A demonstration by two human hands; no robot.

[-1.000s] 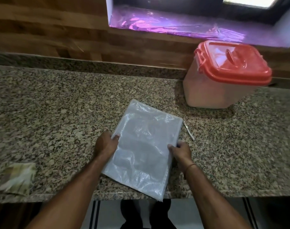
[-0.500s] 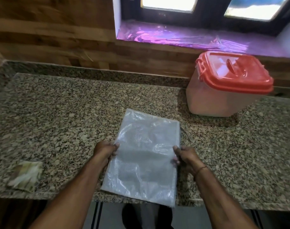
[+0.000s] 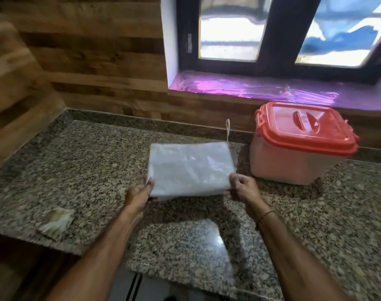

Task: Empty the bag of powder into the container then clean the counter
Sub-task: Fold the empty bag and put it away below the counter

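A flat, whitish woven plastic bag (image 3: 188,168) is lifted off the granite counter (image 3: 87,170), with a thin string sticking up from its far right corner. My left hand (image 3: 139,194) pinches its near left corner and my right hand (image 3: 242,187) pinches its near right corner. To the right stands the container (image 3: 293,161), a translucent tub whose red lid (image 3: 304,127) is shut. The bag's underside is hidden.
A folded yellowish cloth (image 3: 55,222) lies near the counter's front left edge. A wooden wall rises behind and to the left. The window sill (image 3: 250,90) behind the container is covered in purple film. The counter's front edge runs below my forearms.
The bag lay flat on the counter with my hands at its sides; now both hands have raised it off the surface and away from the front edge. The view has tilted upward.
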